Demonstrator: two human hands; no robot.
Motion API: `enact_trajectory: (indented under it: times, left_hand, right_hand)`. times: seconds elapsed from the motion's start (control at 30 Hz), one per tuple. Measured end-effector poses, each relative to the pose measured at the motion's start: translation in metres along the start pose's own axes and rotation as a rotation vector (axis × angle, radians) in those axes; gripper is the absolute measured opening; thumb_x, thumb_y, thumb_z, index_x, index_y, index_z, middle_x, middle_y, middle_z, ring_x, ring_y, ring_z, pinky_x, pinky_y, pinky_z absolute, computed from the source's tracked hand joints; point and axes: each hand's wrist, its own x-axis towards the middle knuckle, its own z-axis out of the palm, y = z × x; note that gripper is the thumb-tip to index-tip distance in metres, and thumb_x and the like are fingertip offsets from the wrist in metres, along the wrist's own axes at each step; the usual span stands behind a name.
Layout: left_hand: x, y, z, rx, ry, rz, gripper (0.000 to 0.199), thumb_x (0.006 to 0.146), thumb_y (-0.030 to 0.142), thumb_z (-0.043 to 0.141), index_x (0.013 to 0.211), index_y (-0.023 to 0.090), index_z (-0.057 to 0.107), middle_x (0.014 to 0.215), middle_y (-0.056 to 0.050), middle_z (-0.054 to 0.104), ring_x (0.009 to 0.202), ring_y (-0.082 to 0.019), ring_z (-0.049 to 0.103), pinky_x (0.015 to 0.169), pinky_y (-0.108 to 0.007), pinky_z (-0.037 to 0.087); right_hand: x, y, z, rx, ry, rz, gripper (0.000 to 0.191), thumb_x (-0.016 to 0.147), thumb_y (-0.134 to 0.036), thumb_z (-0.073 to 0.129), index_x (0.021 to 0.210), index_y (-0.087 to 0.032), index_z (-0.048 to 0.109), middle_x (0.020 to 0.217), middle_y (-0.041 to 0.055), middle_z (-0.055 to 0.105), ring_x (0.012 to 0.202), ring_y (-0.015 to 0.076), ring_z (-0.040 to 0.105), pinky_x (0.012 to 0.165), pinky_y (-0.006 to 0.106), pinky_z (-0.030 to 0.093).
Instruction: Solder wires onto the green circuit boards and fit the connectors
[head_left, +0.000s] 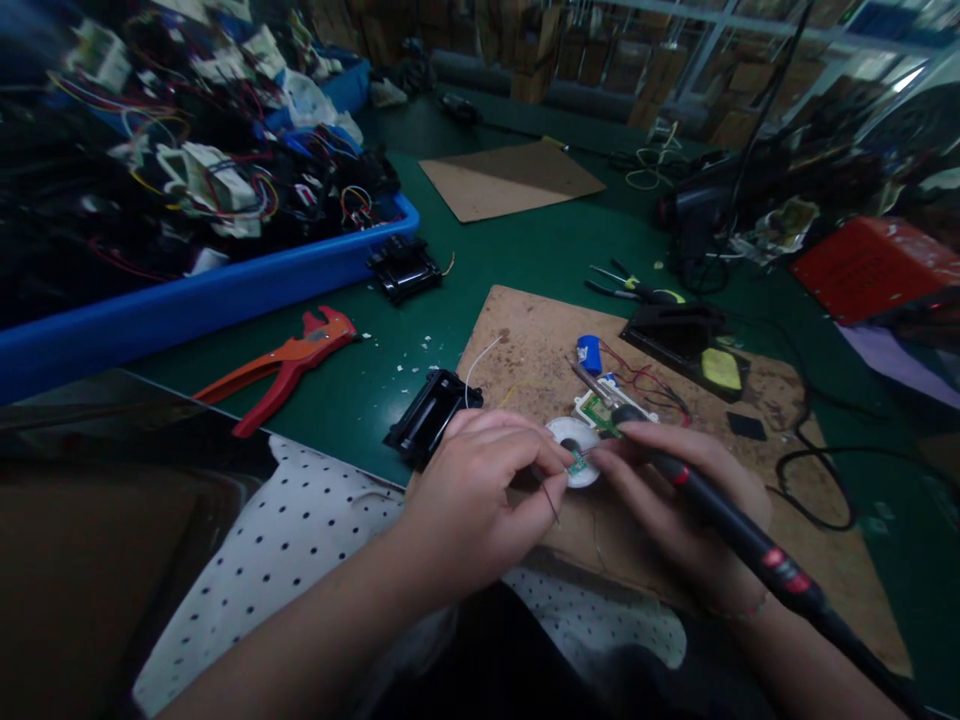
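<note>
My left hand is closed in a pinch at the edge of a small green circuit board, with a thin wire hanging below the fingertips. Under the board lies a white ring-shaped spool. My right hand grips a soldering iron with a black handle and red bands; its metal tip points up and left, over a green board in a white frame. The right fingertips also come close to the small board; whether they touch it I cannot tell. A blue cylinder with red and black wires lies just behind.
A brown work board lies on the green table. Left are a black plastic housing, an orange-red cutter and a blue bin of wired parts. Right are pliers, a black holder with yellow sponge and a red box.
</note>
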Motion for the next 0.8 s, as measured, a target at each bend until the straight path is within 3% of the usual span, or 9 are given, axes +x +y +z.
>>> enact_trajectory:
  times: [0.13, 0.3, 0.47, 0.63, 0.8]
  left_hand:
    - [-0.001, -0.002, -0.006, 0.005, -0.063, 0.038, 0.01, 0.086, 0.014, 0.067, 0.09, 0.022, 0.07, 0.099, 0.0, 0.078, 0.101, -0.02, 0.069, 0.094, -0.041, 0.046]
    - [0.001, -0.008, -0.028, 0.104, -0.151, 0.126, 0.019, 0.092, 0.019, 0.064, 0.11, 0.024, 0.068, 0.112, -0.001, 0.075, 0.11, -0.019, 0.065, 0.097, -0.039, 0.045]
    - [0.001, -0.013, -0.045, 0.298, -0.087, 0.301, 0.025, 0.093, 0.018, 0.064, 0.115, 0.028, 0.069, 0.115, 0.0, 0.075, 0.106, -0.02, 0.066, 0.09, -0.038, 0.045]
    - [-0.003, -0.013, -0.044, 0.414, -0.017, 0.435, 0.029, 0.093, 0.015, 0.065, 0.118, 0.028, 0.067, 0.109, 0.002, 0.078, 0.096, -0.018, 0.066, 0.081, -0.034, 0.044]
    - [-0.004, -0.006, -0.03, 0.272, 0.006, 0.35, 0.022, 0.09, 0.017, 0.067, 0.111, 0.025, 0.067, 0.097, 0.001, 0.077, 0.086, -0.017, 0.066, 0.079, -0.034, 0.044]
  right_hand:
    - [0.002, -0.004, 0.002, 0.067, -0.025, 0.076, 0.041, 0.074, -0.018, 0.084, 0.111, -0.025, 0.068, 0.09, -0.0002, 0.076, 0.076, 0.015, 0.074, 0.076, 0.028, 0.063]
    - [0.005, -0.006, 0.002, 0.071, -0.029, 0.072, 0.038, 0.076, -0.018, 0.082, 0.111, -0.024, 0.068, 0.087, 0.0001, 0.076, 0.075, 0.0161, 0.075, 0.072, 0.028, 0.063]
    - [0.005, -0.005, 0.001, 0.073, -0.036, 0.093, 0.041, 0.074, -0.018, 0.083, 0.111, -0.024, 0.068, 0.088, -0.0005, 0.076, 0.076, 0.0149, 0.075, 0.076, 0.027, 0.063]
    - [0.003, -0.003, 0.001, 0.102, -0.04, 0.117, 0.041, 0.074, -0.018, 0.083, 0.112, -0.024, 0.068, 0.091, 0.0007, 0.076, 0.077, 0.016, 0.075, 0.076, 0.03, 0.063]
    - [0.002, -0.002, 0.001, 0.086, -0.039, 0.105, 0.042, 0.074, -0.018, 0.083, 0.112, -0.024, 0.068, 0.09, 0.0005, 0.076, 0.076, 0.0168, 0.075, 0.076, 0.031, 0.063]
